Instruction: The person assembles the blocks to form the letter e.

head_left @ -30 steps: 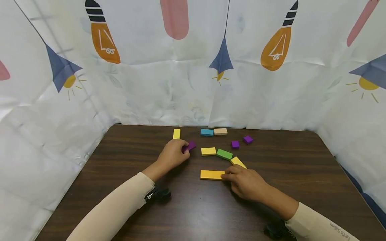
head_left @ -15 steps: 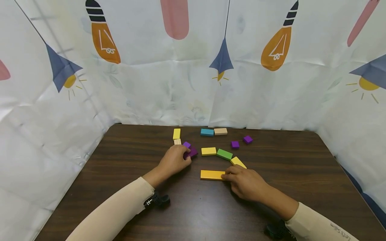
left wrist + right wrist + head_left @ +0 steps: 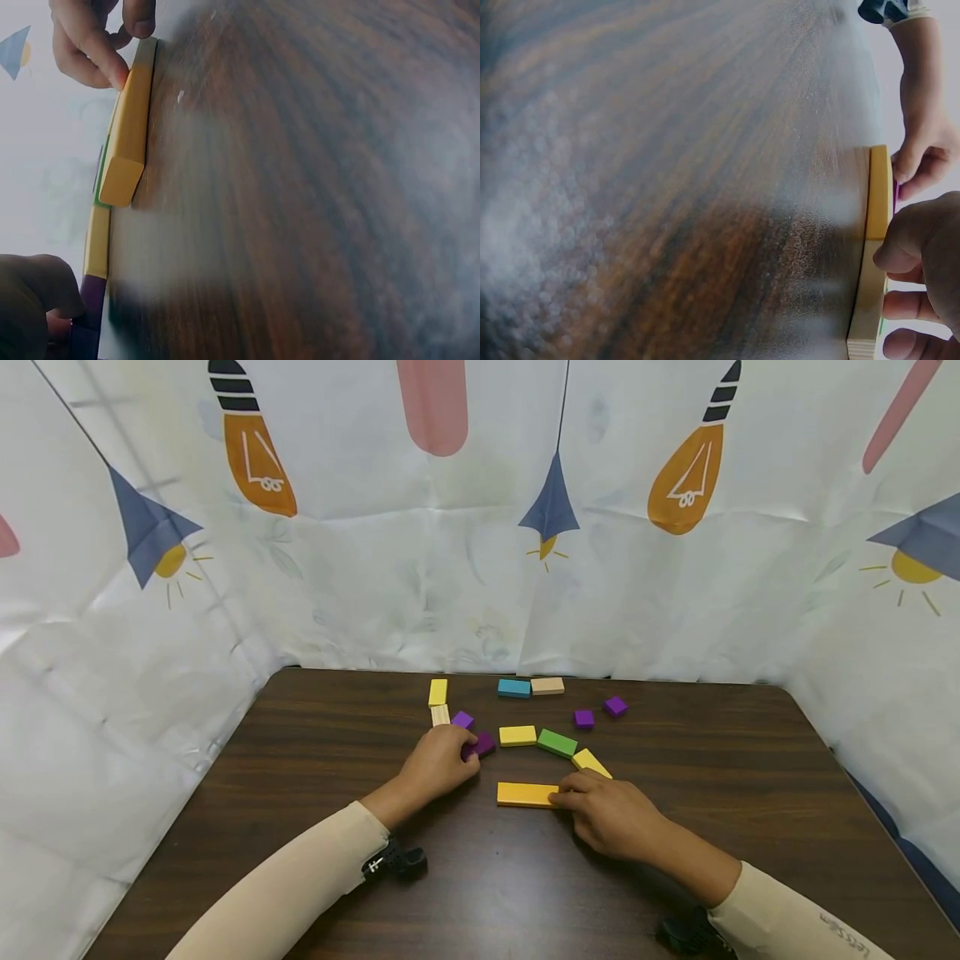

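Observation:
Between thumb and fingers, my left hand [image 3: 441, 762] pinches a dark purple block [image 3: 484, 744] on the table, left of a yellow block [image 3: 517, 737]. A brighter purple block [image 3: 462, 720] lies just behind it. My right hand [image 3: 618, 814] grips a pale wooden block [image 3: 866, 300] set end to end with an orange block [image 3: 523, 794]. One fingertip touches the orange block's end. In the head view this hand hides the pale block. Behind the orange block, the yellow block, a green block [image 3: 557, 743] and another yellow block [image 3: 591, 763] form a curve.
At the back left stand a yellow block [image 3: 438, 692] and a light striped block [image 3: 440, 716]. A blue block [image 3: 514, 688] and a tan block [image 3: 547, 687] lie near the far edge. Two purple cubes [image 3: 583, 719] sit right of centre. A printed cloth [image 3: 360, 585] hangs behind the table.
My left hand has shifted slightly right and nearer with the dark purple block, uncovering the brighter purple block and the light striped block. My right hand stays in place.

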{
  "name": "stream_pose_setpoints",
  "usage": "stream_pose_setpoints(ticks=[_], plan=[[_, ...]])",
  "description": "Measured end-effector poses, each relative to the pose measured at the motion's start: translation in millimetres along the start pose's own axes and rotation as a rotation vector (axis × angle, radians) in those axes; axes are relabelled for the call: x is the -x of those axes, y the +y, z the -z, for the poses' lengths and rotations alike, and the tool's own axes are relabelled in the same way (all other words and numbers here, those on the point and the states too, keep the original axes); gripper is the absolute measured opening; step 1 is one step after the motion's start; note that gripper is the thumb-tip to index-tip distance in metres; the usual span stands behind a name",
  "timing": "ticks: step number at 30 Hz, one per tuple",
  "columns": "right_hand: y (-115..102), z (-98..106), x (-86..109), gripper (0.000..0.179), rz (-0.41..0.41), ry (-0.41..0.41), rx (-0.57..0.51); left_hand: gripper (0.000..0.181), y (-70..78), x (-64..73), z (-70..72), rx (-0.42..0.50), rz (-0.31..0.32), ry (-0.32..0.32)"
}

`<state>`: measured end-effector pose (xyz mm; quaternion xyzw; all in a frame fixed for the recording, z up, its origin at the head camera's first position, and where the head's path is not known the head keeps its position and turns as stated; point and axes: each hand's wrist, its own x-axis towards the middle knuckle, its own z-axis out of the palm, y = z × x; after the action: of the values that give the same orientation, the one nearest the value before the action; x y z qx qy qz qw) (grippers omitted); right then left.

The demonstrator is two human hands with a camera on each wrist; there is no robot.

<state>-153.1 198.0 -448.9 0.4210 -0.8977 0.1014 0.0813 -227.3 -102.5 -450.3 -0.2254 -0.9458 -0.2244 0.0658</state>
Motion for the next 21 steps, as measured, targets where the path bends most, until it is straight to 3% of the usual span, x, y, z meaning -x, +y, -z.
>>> stream_pose_setpoints(ticks=[21], plan=[[2.1, -2.0, 1.2, 0.035, 0.013, 0.035, 0.003, 0.021, 5.7, -1.1, -3.8, -0.015, 0.018, -0.035]])
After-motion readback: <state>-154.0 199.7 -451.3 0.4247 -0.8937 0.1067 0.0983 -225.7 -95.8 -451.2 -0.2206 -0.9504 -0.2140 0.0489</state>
